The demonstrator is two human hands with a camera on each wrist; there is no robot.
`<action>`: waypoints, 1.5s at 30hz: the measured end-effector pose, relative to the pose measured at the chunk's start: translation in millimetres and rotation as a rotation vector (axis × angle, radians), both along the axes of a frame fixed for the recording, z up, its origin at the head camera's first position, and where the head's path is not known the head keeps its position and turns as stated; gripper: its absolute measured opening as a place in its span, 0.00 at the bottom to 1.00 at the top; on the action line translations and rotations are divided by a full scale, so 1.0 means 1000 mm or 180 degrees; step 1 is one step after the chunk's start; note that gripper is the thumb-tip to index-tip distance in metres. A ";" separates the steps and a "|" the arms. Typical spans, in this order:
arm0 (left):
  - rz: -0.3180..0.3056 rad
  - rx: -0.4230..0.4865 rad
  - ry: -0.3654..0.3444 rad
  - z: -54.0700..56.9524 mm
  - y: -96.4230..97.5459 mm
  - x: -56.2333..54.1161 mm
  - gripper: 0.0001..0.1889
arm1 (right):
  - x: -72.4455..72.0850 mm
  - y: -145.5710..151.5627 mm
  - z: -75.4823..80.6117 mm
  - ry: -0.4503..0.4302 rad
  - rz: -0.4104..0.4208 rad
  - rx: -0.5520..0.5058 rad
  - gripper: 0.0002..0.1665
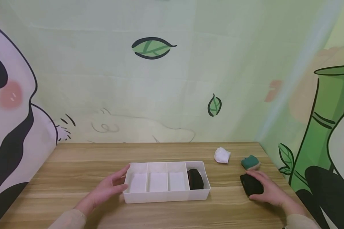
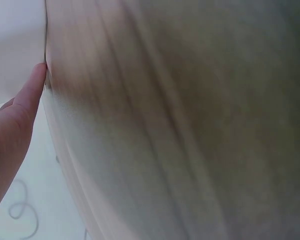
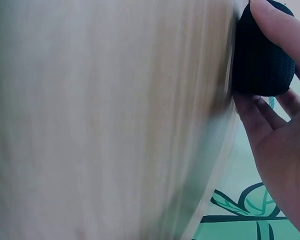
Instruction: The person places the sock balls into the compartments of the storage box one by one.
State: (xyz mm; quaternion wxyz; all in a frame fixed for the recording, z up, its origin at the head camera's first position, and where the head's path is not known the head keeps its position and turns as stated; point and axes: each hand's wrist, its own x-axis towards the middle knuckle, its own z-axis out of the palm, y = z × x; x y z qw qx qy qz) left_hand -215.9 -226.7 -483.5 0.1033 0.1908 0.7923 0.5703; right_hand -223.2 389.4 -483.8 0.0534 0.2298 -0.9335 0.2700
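Note:
A white box (image 1: 167, 196) with several compartments stands on the wooden table, a rolled black sock (image 1: 196, 179) in its rightmost compartment. My left hand (image 1: 107, 187) rests against the box's left end, fingers nearly straight toward the back corner and thumb at the front. In the left wrist view a fingertip (image 2: 39, 70) touches the white wall. Over at the right, my right hand (image 1: 270, 190) holds another rolled black sock (image 1: 250, 185) between thumb and fingers, low at the table. Its ribbed knit shows in the right wrist view.
A green rolled bundle (image 1: 250, 162) with a pale underside lies just behind the right hand. Farther back sits a white cloth bundle (image 1: 222, 155). Behind the table (image 1: 97, 156) hangs a printed backdrop with pandas, leaves and bamboo, close along its back and right edges.

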 end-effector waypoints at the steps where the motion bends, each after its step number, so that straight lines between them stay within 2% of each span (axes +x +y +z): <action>1: 0.0001 0.0004 -0.0004 0.000 0.000 0.000 0.39 | 0.000 0.000 0.000 0.0026 0.0002 0.0008 0.51; 15: -0.0006 0.0012 -0.0023 0.002 -0.001 0.000 0.39 | 0.001 -0.004 0.002 -0.0142 -0.0208 -0.0067 0.50; 26: -0.0050 0.0054 0.0024 0.000 -0.001 0.000 0.39 | 0.003 -0.005 0.006 -0.0119 -0.0249 -0.0113 0.50; 39: -0.0039 0.0069 0.0030 0.000 0.000 0.001 0.39 | 0.007 -0.023 0.015 -0.0139 -0.0295 -0.0145 0.49; 45: -0.0013 0.0049 -0.0025 0.001 0.000 0.001 0.40 | 0.006 -0.029 0.017 -0.0118 -0.0238 -0.0179 0.50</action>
